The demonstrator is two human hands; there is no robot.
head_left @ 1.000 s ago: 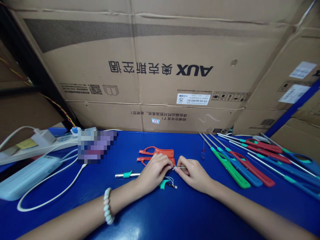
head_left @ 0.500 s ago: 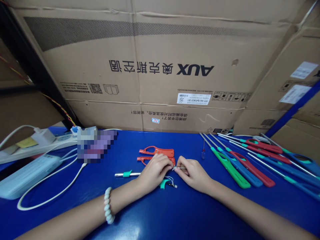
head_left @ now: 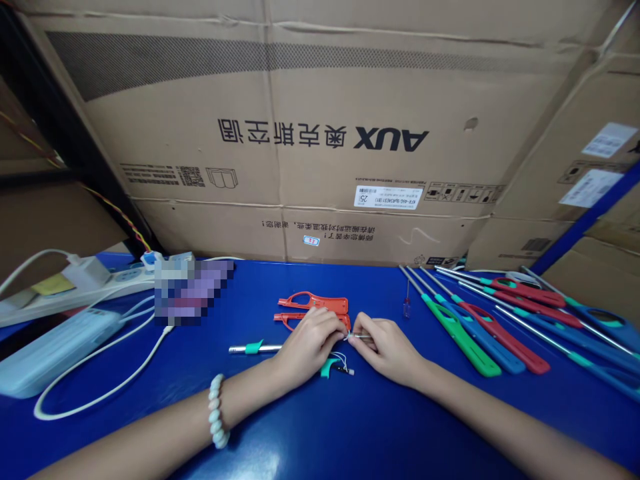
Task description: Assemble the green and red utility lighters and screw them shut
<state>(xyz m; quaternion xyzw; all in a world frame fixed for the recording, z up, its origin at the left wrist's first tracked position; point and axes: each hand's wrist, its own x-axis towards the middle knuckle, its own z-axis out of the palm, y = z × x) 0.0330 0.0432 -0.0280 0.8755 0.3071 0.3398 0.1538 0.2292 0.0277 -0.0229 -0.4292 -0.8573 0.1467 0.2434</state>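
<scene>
Though pinched, metallic piece partly hidden.

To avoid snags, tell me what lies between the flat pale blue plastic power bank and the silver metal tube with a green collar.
A looped white cable lies between the power bank and the tube in the head view.

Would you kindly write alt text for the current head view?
A person's left hand and right hand are close together over a blue table, the right pinching a small metallic part. Two orange casings lie beyond; coloured lighters lie farther right.
</scene>
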